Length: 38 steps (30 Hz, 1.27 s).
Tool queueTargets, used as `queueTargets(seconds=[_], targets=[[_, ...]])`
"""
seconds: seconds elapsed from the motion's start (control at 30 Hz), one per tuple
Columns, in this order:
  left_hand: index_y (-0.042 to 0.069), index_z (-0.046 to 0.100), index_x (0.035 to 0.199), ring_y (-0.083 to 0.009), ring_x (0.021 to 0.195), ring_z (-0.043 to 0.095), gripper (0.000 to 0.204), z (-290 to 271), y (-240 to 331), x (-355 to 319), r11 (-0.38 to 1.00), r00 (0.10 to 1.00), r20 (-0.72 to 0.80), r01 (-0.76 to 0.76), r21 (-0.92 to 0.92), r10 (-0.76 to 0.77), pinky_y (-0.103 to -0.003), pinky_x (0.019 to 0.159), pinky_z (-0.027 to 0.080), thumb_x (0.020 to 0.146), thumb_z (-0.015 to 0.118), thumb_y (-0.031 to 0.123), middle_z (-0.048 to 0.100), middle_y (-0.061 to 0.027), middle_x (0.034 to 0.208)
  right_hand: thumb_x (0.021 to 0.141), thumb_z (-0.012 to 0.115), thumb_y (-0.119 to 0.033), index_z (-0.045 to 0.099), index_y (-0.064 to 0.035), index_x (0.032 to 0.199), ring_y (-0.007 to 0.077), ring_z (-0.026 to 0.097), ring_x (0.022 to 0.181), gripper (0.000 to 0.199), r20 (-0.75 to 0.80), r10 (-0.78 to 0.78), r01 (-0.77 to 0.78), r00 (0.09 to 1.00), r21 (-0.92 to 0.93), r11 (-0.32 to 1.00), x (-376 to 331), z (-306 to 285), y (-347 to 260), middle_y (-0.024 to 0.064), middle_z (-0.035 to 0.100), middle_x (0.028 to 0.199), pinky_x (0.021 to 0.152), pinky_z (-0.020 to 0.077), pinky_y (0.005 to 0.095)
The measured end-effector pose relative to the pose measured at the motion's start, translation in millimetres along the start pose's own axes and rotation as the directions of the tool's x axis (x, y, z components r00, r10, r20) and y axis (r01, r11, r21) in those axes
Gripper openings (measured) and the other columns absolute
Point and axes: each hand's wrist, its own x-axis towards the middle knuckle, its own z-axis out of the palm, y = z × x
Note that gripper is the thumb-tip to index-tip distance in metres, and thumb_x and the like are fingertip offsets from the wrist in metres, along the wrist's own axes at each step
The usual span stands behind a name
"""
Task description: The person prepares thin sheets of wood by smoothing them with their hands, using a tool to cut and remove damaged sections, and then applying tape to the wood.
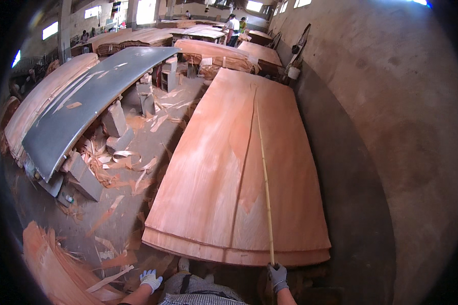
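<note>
My right hand [278, 278], in a grey glove, is closed round the near end of a long thin bamboo pole [266, 185]. The pole reaches forward over a large stack of reddish wood veneer sheets [198, 183], its far part lying near a long dark split in the top sheet. At the near edge, the top sheet sits back a little from the layer beneath. My left hand [151, 280], in a pale glove, hangs to the left of the stack's near edge with its fingers apart and nothing in them.
On the left, a dark smooth-topped table [102, 96] rests on concrete blocks [115, 119]. Veneer scraps [132, 165] litter the floor between, and more pieces [61, 269] lie at the lower left. A wall [381, 101] runs along the right. Two people [232, 29] stand farther back among veneer stacks.
</note>
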Motion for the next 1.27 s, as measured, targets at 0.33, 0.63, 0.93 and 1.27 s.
queueTargets(seconds=[0.33, 0.63, 0.93, 1.27], targets=[[0.009, 0.045, 0.131, -0.0347, 0.128, 0.035, 0.059, -10, -30, 33, 0.994, 0.995, -0.088, 0.025, -0.106, -0.034, -0.044, 0.107, 0.025, 0.085, 0.047, 0.046, 0.043, -0.0128, 0.136, 0.075, 0.065, -0.021, 0.063, 0.0021, 0.088, 0.021, 0.062, 0.064, 0.027, -0.026, -0.285, 0.253, 0.958, -0.387, 0.887, 43, -20, -20, 0.0147, 0.064, 0.072, 0.062, 0.0492, 0.0366], [0.006, 0.052, 0.124, -0.0346, 0.119, 0.047, 0.057, 16, -43, 27, 0.987, 0.998, 0.06, -0.004, -0.163, 0.014, -0.04, 0.1, 0.037, 0.085, 0.046, 0.047, 0.05, -0.0184, 0.128, 0.076, 0.065, -0.029, 0.063, -0.002, 0.084, 0.028, 0.063, 0.064, 0.029, 0.002, -0.366, 0.321, 0.93, -0.487, 0.813, 60, -11, -67, 0.0158, 0.064, 0.072, 0.058, 0.0486, 0.039], [0.005, 0.055, 0.12, -0.0337, 0.117, 0.049, 0.054, 29, -64, 20, 0.992, 0.975, 0.218, 0.06, -0.109, -0.035, -0.038, 0.099, 0.038, 0.087, 0.042, 0.045, 0.052, -0.0186, 0.125, 0.077, 0.062, -0.036, 0.063, -0.0101, 0.093, 0.0356, 0.062, 0.08, 0.031, 0.152, -0.455, 0.438, 0.877, -0.641, 0.631, -10, -17, -48, 0.0168, 0.065, 0.083, 0.069, 0.0493, 0.0429], [0.006, 0.053, 0.123, -0.0343, 0.118, 0.048, 0.054, 5, 8, 16, 0.986, 0.981, 0.106, -0.156, -0.066, 0.162, -0.038, 0.099, 0.037, 0.087, 0.042, 0.046, 0.052, -0.0205, 0.124, 0.078, 0.064, -0.031, 0.063, -0.0069, 0.104, 0.0319, 0.064, 0.086, 0.036, 0.069, -0.335, 0.318, 0.94, -0.541, 0.779, -82, -27, -6, 0.0179, 0.065, 0.09, 0.074, 0.0501, 0.0376]])
